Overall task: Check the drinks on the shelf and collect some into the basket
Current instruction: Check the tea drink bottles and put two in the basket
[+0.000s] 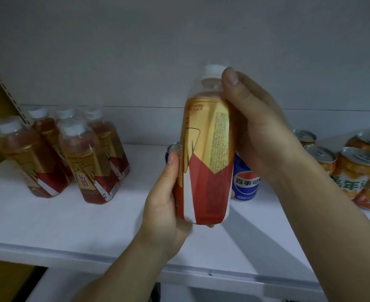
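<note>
I hold a drink bottle [206, 149] with a gold and red label and a white cap upright in front of the white shelf [70, 219]. My left hand [164, 205] grips its lower part from the left. My right hand [258, 125] wraps its upper part from the right, thumb up near the cap. The label's fine-print side faces me. Several matching bottles [70, 153] stand grouped on the shelf's left. No basket is in view.
Blue cola cans [245, 182] stand on the shelf behind the held bottle. Several orange drink cans [358, 171] crowd the right end. A yellow slotted upright [3, 88] borders the left. The shelf's front edge [92, 253] runs below my wrists.
</note>
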Available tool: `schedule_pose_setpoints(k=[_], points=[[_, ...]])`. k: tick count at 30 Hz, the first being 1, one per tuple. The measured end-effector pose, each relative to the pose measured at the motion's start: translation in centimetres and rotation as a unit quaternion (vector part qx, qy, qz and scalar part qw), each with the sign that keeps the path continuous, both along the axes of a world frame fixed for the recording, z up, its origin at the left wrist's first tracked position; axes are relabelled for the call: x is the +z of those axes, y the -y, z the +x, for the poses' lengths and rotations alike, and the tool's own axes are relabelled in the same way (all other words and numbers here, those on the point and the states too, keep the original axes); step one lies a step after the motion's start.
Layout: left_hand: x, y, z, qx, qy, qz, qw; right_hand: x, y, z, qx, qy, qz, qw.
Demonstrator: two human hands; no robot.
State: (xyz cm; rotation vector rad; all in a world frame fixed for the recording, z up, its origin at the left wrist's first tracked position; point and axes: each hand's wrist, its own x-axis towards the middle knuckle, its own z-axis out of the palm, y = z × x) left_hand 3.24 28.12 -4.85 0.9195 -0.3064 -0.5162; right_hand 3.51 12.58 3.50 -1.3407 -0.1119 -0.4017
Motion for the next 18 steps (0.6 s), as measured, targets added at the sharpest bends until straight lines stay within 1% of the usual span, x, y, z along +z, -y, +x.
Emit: schedule_pose_setpoints(k=[2, 4, 6, 8, 11, 15, 18], points=[[0.0, -0.3, 0.0, -0.022, -0.001, -0.009, 1.000, 0.1, 0.1, -0.2, 0.011, -0.001, -0.037, 0.999], [0.0, -0.2, 0.1, 0.001, 0.010, -0.019, 1.000, 0.2, 0.1, -0.5, 0.018, 0.002, -0.081, 0.997], [0.0, -0.1, 0.2, 0.050, 0.064, -0.039, 0.996, 0.4, -0.1, -0.8, 0.014, 0.008, -0.129, 0.991], [0.3, -0.1, 0.5, 0.098, 0.134, -0.051, 0.985, 0.7, -0.3, -1.3, 0.012, 0.023, -0.173, 0.985], [1.1, -1.1, 1.2, 0.171, 0.231, -0.019, 0.958, 1.0, -0.6, -2.0, 0.017, 0.065, -0.256, 0.964], [1.9, -2.8, 2.5, 0.212, 0.308, 0.031, 0.927, 1.1, -1.0, -2.7, 0.036, 0.137, -0.263, 0.954], [1.7, -3.8, 3.4, 0.246, 0.320, 0.061, 0.913, 1.0, -1.4, -3.0, 0.064, 0.157, -0.274, 0.947]])
